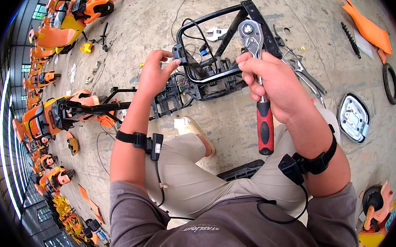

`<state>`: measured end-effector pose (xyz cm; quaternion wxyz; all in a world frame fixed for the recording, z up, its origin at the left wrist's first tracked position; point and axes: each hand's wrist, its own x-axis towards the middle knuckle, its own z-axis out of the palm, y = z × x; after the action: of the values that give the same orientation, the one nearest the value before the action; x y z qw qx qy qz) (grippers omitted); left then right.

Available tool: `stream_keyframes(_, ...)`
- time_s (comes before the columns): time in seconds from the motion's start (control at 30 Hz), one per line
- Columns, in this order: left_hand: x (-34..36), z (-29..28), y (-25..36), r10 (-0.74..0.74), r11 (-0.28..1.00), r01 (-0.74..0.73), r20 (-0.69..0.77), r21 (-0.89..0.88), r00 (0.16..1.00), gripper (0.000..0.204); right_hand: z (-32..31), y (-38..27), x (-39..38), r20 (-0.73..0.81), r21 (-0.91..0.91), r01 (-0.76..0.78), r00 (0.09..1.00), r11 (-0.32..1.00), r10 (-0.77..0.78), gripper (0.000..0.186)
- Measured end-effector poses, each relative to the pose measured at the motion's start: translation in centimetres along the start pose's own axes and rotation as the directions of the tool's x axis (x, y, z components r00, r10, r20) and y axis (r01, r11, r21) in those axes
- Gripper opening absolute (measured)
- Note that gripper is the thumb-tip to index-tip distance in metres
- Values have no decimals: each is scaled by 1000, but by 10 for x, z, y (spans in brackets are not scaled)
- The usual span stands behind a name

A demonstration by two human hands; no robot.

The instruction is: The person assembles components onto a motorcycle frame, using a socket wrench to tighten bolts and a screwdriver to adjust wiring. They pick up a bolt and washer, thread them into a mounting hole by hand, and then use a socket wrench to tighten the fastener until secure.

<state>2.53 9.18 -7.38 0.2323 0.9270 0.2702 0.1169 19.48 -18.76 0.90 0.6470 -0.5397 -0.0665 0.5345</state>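
My right hand [270, 79] is wrapped around a ratchet wrench [265, 128] with a red and black grip. Its chrome head points away from me, above a black tubular metal frame [215, 15]. At the frame's left side, my left hand [158, 73] has thumb and fingertips drawn together against a small black bracket [178, 54]. Whatever sits between those fingertips is too small to make out. Cables and a blue connector [203, 53] show inside the frame. Behind it an adjustable wrench [216, 33] lies on the floor.
Pliers and other hand tools [307, 77] lie right of the frame. Farther right are a white and black cover [354, 117], an orange panel [368, 26], a black spring [351, 40] and a tyre [390, 83]. Orange and yellow scooters [56, 37] line the left side.
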Motion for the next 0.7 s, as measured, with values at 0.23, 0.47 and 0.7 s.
stream_keyframes(0.23, 0, -4, 7, 112, 991, -109, 27, -80, 993, 34, -2, 2, 1, 1, -27, -9, 1000, 1000, 9, 9)
stream_keyframes(0.47, -1, 4, 10, 15, 998, -20, -106, -53, 994, 34, 0, 2, 4, 10, -119, -1, 1000, 993, 2, 12)
stream_keyframes(0.7, 1, -4, 8, 30, 1000, -30, -99, 0, 995, 25, 4, 9, 17, 136, -338, -90, 980, 937, 143, 18)
